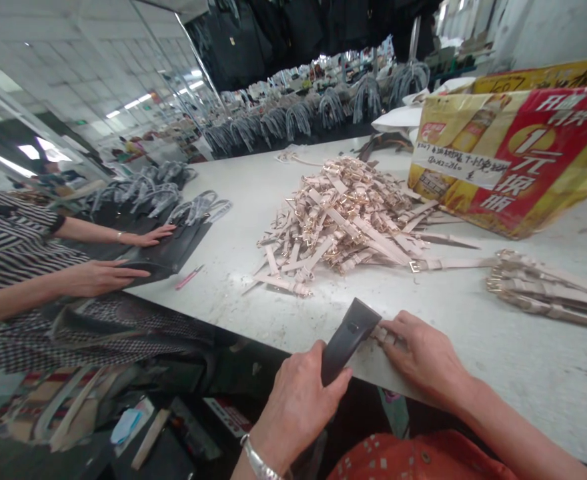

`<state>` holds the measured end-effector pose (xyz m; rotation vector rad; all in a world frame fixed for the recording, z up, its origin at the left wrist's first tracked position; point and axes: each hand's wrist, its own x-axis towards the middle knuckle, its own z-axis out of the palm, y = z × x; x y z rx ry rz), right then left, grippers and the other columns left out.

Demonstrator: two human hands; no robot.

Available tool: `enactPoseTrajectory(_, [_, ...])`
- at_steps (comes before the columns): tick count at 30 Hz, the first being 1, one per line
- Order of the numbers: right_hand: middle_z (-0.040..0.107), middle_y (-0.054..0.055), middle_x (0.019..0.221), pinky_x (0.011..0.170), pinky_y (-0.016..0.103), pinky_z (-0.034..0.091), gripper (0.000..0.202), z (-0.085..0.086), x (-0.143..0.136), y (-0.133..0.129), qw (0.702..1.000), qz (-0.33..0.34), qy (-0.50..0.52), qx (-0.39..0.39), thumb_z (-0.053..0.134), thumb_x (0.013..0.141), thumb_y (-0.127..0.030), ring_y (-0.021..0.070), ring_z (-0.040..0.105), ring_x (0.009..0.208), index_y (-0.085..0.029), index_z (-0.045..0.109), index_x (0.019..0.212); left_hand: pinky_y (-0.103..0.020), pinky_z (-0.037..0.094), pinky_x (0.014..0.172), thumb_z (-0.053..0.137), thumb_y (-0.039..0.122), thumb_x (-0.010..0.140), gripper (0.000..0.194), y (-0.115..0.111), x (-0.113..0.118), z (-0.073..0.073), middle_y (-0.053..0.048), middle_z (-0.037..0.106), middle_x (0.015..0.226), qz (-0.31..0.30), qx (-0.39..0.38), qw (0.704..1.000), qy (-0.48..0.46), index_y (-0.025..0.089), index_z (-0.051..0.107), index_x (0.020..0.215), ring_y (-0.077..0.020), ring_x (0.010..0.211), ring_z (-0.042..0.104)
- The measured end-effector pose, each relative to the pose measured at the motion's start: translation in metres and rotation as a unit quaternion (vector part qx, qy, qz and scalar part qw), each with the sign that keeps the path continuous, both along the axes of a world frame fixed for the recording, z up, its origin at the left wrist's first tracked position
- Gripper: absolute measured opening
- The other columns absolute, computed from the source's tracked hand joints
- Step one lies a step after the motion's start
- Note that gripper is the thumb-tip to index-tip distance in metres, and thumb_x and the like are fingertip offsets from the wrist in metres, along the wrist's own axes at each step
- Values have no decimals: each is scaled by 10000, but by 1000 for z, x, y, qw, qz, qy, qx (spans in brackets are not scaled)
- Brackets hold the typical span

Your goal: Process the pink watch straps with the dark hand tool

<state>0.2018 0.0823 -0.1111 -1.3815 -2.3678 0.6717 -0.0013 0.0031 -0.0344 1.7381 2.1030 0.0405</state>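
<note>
My left hand point(303, 393), with a silver bracelet at the wrist, is wrapped round a dark grey flat tool point(351, 333) that tilts up over the table's front edge. Just right of the tool's upper end, my right hand point(421, 353) pinches a small pale strap piece point(387, 337) with its fingertips. Beyond both hands lies a large heap of pale pink straps with gold buckles point(343, 220). A separate bundle of similar straps point(548, 287) rests at the right, one strap reaching toward the heap.
A yellow and red carton point(513, 160) stands on the white table point(243, 200) at the back right. At the left, another person's hands point(103, 277) touch black bag pieces point(158, 260), near a pink tool point(189, 277). Black bags point(243, 40) hang behind.
</note>
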Motion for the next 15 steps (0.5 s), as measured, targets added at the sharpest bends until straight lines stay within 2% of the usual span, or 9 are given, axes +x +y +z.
enactPoseTrajectory(5, [579, 27, 810, 631, 273, 363, 145, -5, 2, -7, 998, -31, -30, 43, 498, 869, -254, 193, 592, 767, -229, 637, 904, -289, 452, 681, 505, 495, 857, 310, 5, 12, -5, -78, 695, 828, -28, -9, 999, 13, 203, 593, 909, -243, 814, 666])
enactPoseTrajectory(10, [634, 32, 815, 664, 298, 374, 137, -14, 3, -10, 994, -83, -13, 69, 548, 825, -296, 217, 599, 754, -226, 637, 902, -277, 461, 659, 485, 489, 865, 322, 10, 16, -6, -86, 700, 847, -30, -22, 999, 2, 195, 604, 918, -237, 814, 671])
enactPoseTrajectory(15, [646, 32, 796, 660, 318, 342, 108, -12, 2, -10, 990, -85, -24, 106, 550, 784, -278, 221, 566, 706, -226, 621, 847, -277, 462, 662, 478, 487, 866, 326, 14, 17, -6, -89, 701, 855, -28, -18, 999, 18, 194, 613, 912, -237, 816, 670])
